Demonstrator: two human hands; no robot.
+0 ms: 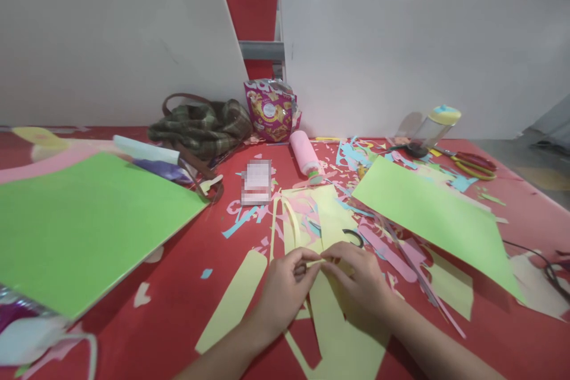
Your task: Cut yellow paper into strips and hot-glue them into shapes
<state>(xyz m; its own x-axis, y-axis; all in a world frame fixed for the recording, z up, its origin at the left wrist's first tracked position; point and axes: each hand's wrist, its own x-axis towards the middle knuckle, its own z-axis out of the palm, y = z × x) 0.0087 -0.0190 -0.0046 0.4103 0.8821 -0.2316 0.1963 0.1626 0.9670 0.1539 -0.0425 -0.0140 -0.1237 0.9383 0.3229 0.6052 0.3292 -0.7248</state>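
My left hand (285, 288) and my right hand (363, 279) meet fingertip to fingertip over the middle of the red table. Each pinches a small pale-yellow piece of paper (315, 262), mostly hidden by the fingers. Beneath them lies a cut yellow paper sheet (347, 347) with openings in it. A black curved handle (355, 236), likely of scissors, pokes out just beyond my right fingers. To the left of my left hand rests a rounded yellow paper strip (234, 300). A pink rounded strip (387, 252) lies to the right of my right hand.
Large green sheets lie left (98, 231) and right (440, 219). Behind stand a pink bottle (304, 152), a purple snack bag (271, 110), a plaid cloth bag (202, 124) and a clear jar (431, 129). Red-handled pliers (474, 163) lie far right. Paper scraps (351, 157) litter the table.
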